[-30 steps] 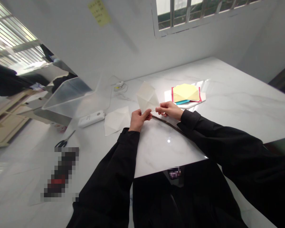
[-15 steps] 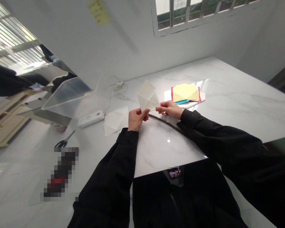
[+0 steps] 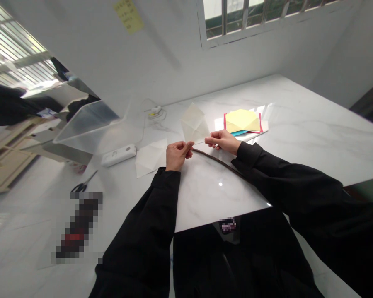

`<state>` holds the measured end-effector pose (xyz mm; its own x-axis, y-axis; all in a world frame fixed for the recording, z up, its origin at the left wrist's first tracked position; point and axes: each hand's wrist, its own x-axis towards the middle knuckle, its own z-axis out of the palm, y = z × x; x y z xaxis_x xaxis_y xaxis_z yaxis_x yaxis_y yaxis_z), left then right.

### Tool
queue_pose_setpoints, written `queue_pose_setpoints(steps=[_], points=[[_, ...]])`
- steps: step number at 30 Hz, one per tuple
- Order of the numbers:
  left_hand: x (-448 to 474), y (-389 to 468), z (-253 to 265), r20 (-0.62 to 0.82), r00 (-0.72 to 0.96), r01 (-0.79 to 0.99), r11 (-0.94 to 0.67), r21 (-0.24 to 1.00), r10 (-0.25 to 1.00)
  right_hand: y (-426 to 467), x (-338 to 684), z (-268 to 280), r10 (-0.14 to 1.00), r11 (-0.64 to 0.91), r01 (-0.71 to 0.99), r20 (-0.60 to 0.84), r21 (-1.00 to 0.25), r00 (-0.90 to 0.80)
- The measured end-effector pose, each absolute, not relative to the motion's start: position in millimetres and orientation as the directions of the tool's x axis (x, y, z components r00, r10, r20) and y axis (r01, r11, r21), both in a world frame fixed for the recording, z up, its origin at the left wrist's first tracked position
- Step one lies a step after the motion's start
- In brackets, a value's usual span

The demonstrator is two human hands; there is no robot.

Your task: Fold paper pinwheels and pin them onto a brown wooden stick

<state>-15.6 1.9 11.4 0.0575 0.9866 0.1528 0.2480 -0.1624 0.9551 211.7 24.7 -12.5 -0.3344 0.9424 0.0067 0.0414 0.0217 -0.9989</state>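
A white paper envelope (image 3: 195, 123) stands tilted up from the tabletop, its pointed flap uppermost. My left hand (image 3: 178, 156) pinches at its lower left edge, thumb against curled fingers. At the lower right corner my right hand (image 3: 223, 142) closes thumb and fingertips on the paper. A pale edge runs between the two pinches. Below my hands a thin dark strip (image 3: 219, 160) crosses the table toward my right sleeve. Just left of my left hand lies another white paper envelope (image 3: 151, 159), flat.
Behind my right hand rests a stack of coloured envelopes, a yellow one (image 3: 242, 120) on top. To the left are a white power strip (image 3: 119, 155), a clear plastic bin (image 3: 87, 128) and scissors (image 3: 81, 187). A cable (image 3: 157, 111) lies by the wall.
My left hand has slid slightly left along the envelope's lower edge. The envelope and my right hand have shifted a little to the right.
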Motion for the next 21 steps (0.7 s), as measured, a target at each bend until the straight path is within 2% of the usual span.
queue_pose_setpoints(steps=[7,11,15,21], points=[[-15,3,10,0.140,0.069,0.220,-0.152,0.964,0.988,25,212,-12,0.941,0.020,0.048,0.003,-0.999,-0.337],[-13,3,9,0.031,0.125,0.129,-0.047,0.991,0.992,25,212,-10,0.943,0.016,0.029,0.005,-0.999,-0.333],[-10,2,6,-0.036,0.184,0.040,0.029,0.999,0.982,23,211,-8,0.910,0.060,0.058,0.031,-0.996,-0.414],[-8,3,-1,-0.039,0.099,0.012,0.038,0.999,0.994,21,209,-9,0.864,0.119,0.120,0.043,-0.986,-0.502]])
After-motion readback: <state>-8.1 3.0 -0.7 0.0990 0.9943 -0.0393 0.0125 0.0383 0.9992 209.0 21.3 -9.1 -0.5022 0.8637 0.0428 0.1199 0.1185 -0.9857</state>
